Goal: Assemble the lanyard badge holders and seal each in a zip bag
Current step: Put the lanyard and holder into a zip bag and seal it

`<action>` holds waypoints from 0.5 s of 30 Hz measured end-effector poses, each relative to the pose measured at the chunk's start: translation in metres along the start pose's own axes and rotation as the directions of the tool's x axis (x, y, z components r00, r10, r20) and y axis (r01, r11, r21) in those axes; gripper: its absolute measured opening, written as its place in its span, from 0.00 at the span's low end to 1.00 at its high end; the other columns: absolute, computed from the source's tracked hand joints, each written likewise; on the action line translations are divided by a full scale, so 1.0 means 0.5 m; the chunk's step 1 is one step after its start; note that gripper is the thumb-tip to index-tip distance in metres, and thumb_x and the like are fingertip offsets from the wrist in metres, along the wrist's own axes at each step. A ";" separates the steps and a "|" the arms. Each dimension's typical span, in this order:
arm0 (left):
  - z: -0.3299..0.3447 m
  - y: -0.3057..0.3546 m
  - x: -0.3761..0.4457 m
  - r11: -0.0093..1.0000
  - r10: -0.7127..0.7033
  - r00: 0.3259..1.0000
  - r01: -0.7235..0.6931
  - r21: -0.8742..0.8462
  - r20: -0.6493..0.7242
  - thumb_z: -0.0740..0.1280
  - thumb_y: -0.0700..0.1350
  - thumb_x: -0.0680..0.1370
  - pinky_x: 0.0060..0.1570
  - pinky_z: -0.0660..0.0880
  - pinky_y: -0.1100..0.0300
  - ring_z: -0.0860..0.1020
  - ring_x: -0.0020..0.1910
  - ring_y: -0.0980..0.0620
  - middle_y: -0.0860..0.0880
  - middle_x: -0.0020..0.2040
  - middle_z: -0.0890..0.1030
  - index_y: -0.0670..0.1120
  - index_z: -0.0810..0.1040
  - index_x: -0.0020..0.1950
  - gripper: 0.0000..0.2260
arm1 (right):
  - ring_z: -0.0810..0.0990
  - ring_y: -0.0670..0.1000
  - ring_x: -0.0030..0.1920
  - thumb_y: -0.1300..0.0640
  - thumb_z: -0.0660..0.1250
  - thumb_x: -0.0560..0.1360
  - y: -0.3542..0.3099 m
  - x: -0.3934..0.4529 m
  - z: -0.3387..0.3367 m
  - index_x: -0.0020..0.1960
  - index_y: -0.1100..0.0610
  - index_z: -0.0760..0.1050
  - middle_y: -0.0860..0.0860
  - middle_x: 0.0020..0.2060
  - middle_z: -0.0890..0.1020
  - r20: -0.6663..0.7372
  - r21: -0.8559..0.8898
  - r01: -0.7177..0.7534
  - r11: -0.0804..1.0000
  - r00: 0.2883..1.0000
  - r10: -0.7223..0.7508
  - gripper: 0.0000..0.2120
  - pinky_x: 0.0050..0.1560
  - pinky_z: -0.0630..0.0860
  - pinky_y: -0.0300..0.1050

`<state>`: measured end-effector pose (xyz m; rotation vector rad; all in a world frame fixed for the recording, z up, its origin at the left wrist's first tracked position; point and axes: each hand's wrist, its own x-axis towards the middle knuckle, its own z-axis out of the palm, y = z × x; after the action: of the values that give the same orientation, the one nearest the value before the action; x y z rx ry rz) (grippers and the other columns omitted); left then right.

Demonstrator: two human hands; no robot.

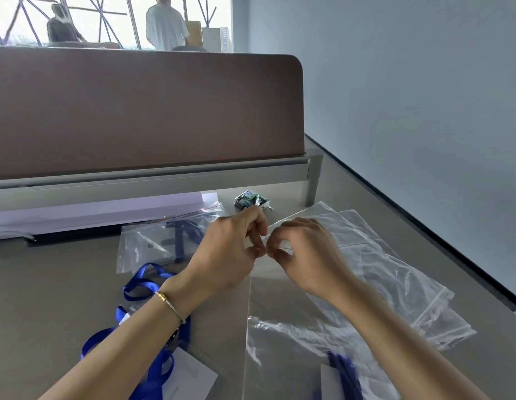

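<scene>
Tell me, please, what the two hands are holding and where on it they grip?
Both the left hand and right hand pinch the zip bag at its top sealing edge, fingertips nearly meeting.

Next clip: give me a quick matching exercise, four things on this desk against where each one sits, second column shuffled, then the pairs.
Things:
1. zip bag being sealed
2. sealed bag with a lanyard
3. loose blue lanyard
4. small printed packet

Places:
A. far side, near the divider's leg
B. pinched at its top edge by the left hand and right hand
C. under the left forearm
D. flat on the desk, left of the hands

Pairs: 1-B, 2-D, 3-C, 4-A
</scene>
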<state>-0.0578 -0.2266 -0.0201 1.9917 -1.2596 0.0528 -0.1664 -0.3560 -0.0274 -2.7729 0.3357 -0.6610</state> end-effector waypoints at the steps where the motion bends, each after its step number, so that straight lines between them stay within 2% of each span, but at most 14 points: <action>1: 0.000 0.001 0.000 1.000 0.003 1.000 -0.003 0.002 0.005 0.76 0.35 0.68 0.42 0.73 0.63 0.77 0.40 0.60 0.59 0.35 0.81 0.53 0.72 0.42 0.18 | 0.78 0.49 0.45 0.59 0.73 0.69 0.000 0.000 -0.001 0.39 0.48 0.82 0.43 0.38 0.83 -0.005 -0.009 0.000 1.000 1.000 0.000 0.07 0.53 0.72 0.44; 5: 0.001 0.005 -0.004 0.999 0.028 0.999 -0.029 0.045 0.024 0.77 0.38 0.68 0.41 0.72 0.61 0.76 0.42 0.56 0.59 0.34 0.79 0.53 0.72 0.39 0.16 | 0.78 0.49 0.43 0.61 0.74 0.65 -0.004 0.000 0.000 0.36 0.48 0.82 0.44 0.34 0.82 0.001 -0.064 0.004 0.998 1.000 -0.004 0.08 0.52 0.70 0.40; 9: -0.004 -0.001 -0.003 0.997 0.032 0.999 -0.034 0.065 0.033 0.77 0.39 0.69 0.43 0.74 0.58 0.77 0.41 0.57 0.58 0.37 0.80 0.53 0.73 0.40 0.14 | 0.79 0.48 0.44 0.55 0.77 0.68 0.003 -0.001 -0.008 0.38 0.48 0.83 0.43 0.37 0.84 -0.017 0.028 -0.038 0.999 0.999 0.039 0.03 0.50 0.70 0.41; 12: -0.007 0.000 -0.003 0.996 0.036 0.999 -0.039 0.075 0.039 0.75 0.39 0.70 0.44 0.74 0.63 0.78 0.42 0.59 0.60 0.38 0.82 0.54 0.78 0.44 0.12 | 0.78 0.49 0.43 0.54 0.77 0.69 0.007 0.002 -0.013 0.39 0.50 0.83 0.45 0.37 0.83 -0.042 0.029 -0.042 0.999 0.998 0.043 0.03 0.47 0.67 0.41; 15: -0.005 0.005 -0.004 0.987 0.039 0.998 -0.046 0.153 0.052 0.74 0.42 0.72 0.46 0.73 0.64 0.78 0.42 0.60 0.60 0.39 0.83 0.55 0.82 0.48 0.09 | 0.79 0.52 0.42 0.58 0.76 0.67 0.000 0.001 -0.006 0.37 0.50 0.83 0.46 0.34 0.82 -0.042 -0.064 0.008 0.998 0.999 -0.011 0.04 0.48 0.70 0.42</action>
<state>-0.0597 -0.2242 -0.0178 2.1087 -1.3654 0.1264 -0.1672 -0.3570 -0.0244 -2.8257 0.3583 -0.7239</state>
